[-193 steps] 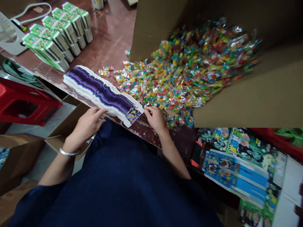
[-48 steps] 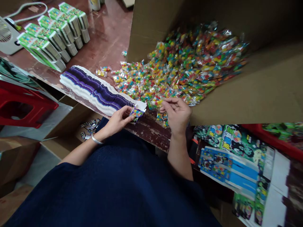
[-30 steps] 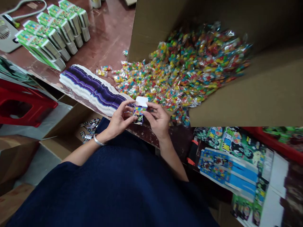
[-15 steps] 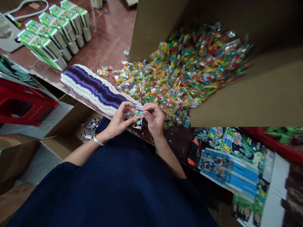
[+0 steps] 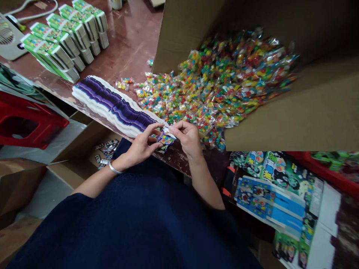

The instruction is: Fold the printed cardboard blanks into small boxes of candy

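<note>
Between my hands is a small printed candy box [image 5: 167,140], purple with bright lettering. My left hand [image 5: 143,145] pinches it from the left between thumb and fingers, a silver bangle on that wrist. At the box's upper end, my right hand [image 5: 187,136] has its thumb and fingertips closed on a pale flap. Beyond my hands runs a long row of purple-and-white flat boxes [image 5: 112,102], fanned along the table edge. Behind it spreads a heap of clear bags of coloured candies [image 5: 193,93], spilling out of a large carton [image 5: 260,130].
Stacks of green cartons [image 5: 67,35] stand at the back left beside a small white fan [image 5: 9,37]. An open cardboard box [image 5: 75,164] below the table edge holds several small packs. Printed card sheets [image 5: 275,201] and an orange-black cutter [image 5: 229,181] lie at right.
The candy box has tilted and turned between my hands, and its pale flap now shows. My right hand has shifted slightly right.
</note>
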A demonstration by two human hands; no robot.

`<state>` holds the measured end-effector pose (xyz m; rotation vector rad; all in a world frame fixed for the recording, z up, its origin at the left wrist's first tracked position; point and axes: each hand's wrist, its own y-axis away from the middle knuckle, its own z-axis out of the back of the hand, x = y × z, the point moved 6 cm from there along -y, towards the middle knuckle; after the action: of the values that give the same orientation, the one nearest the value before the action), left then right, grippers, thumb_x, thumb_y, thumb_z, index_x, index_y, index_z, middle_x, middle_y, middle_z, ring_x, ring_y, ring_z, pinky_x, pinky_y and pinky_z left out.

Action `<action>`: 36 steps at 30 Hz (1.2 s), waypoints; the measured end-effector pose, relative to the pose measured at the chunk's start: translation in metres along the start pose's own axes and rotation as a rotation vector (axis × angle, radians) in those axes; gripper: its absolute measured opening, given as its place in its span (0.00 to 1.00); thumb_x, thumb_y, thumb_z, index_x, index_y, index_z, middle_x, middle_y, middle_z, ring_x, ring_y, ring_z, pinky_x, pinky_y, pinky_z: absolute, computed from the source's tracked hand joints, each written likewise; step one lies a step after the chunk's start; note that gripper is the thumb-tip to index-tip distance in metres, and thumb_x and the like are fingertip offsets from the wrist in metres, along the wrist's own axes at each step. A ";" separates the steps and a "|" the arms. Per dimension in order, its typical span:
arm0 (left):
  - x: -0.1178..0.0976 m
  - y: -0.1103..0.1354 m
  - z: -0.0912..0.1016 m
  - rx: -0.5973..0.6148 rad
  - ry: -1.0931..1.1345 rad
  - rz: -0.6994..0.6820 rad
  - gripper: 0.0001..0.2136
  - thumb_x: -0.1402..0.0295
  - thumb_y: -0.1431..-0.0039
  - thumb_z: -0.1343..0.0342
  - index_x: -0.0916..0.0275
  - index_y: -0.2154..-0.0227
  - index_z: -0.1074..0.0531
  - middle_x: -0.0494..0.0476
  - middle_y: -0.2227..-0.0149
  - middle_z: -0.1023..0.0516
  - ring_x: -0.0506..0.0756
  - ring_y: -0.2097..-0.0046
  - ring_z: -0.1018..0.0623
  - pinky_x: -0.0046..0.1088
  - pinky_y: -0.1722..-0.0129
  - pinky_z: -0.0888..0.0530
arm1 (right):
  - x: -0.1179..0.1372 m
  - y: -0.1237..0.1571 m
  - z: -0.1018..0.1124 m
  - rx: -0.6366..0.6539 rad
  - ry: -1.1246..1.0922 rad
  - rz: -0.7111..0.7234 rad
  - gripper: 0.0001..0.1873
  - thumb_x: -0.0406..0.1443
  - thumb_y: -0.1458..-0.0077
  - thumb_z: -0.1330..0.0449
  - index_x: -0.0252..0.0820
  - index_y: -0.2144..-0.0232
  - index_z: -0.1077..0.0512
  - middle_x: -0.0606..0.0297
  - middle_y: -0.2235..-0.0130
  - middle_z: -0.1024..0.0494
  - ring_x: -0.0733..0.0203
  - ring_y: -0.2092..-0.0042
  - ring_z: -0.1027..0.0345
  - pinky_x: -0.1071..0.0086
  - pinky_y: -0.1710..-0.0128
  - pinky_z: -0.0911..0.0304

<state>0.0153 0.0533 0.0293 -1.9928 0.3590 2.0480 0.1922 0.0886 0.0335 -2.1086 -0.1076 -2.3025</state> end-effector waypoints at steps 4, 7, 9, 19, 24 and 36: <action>-0.002 0.001 0.002 0.013 -0.026 0.007 0.28 0.72 0.37 0.38 0.55 0.35 0.33 0.57 0.53 0.26 0.47 0.68 0.23 0.25 0.67 0.21 | 0.002 0.003 -0.003 -0.001 0.012 0.066 0.17 0.50 0.44 0.30 0.46 0.73 0.25 0.67 0.69 0.21 0.59 0.65 0.27 0.65 0.63 0.29; -0.001 0.000 0.003 0.019 -0.034 0.013 0.28 0.73 0.36 0.39 0.56 0.34 0.33 0.58 0.52 0.26 0.47 0.68 0.23 0.24 0.67 0.21 | -0.006 0.002 -0.002 -0.007 -0.018 0.026 0.16 0.50 0.43 0.31 0.46 0.71 0.24 0.68 0.70 0.21 0.60 0.66 0.28 0.65 0.62 0.30; 0.001 -0.001 0.002 0.020 -0.033 0.020 0.29 0.73 0.37 0.39 0.56 0.33 0.32 0.58 0.52 0.26 0.47 0.68 0.23 0.24 0.66 0.21 | -0.009 0.001 -0.001 -0.004 -0.014 0.006 0.16 0.50 0.44 0.30 0.46 0.71 0.24 0.69 0.70 0.22 0.61 0.68 0.29 0.66 0.64 0.31; 0.007 0.002 0.005 -0.046 -0.017 0.047 0.26 0.72 0.36 0.37 0.55 0.36 0.29 0.57 0.54 0.24 0.45 0.71 0.26 0.24 0.67 0.20 | 0.007 0.011 -0.004 0.038 0.112 0.136 0.11 0.46 0.40 0.31 0.47 0.67 0.23 0.66 0.64 0.18 0.58 0.62 0.24 0.64 0.60 0.28; 0.005 0.002 0.005 -0.027 -0.090 -0.036 0.26 0.75 0.37 0.39 0.58 0.36 0.28 0.60 0.51 0.21 0.50 0.61 0.20 0.28 0.58 0.17 | 0.000 0.008 -0.003 0.084 0.054 0.087 0.13 0.46 0.42 0.30 0.45 0.69 0.24 0.67 0.65 0.18 0.61 0.64 0.24 0.66 0.63 0.28; 0.000 0.011 0.022 -0.009 -0.149 0.006 0.16 0.71 0.36 0.39 0.59 0.45 0.25 0.59 0.54 0.19 0.50 0.66 0.20 0.24 0.66 0.20 | -0.014 0.018 -0.008 0.220 0.042 0.064 0.14 0.49 0.42 0.30 0.47 0.59 0.18 0.58 0.50 0.15 0.53 0.49 0.19 0.62 0.56 0.21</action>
<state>-0.0093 0.0505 0.0303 -1.8323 0.3253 2.1887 0.1860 0.0699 0.0198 -1.9289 -0.2755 -2.1846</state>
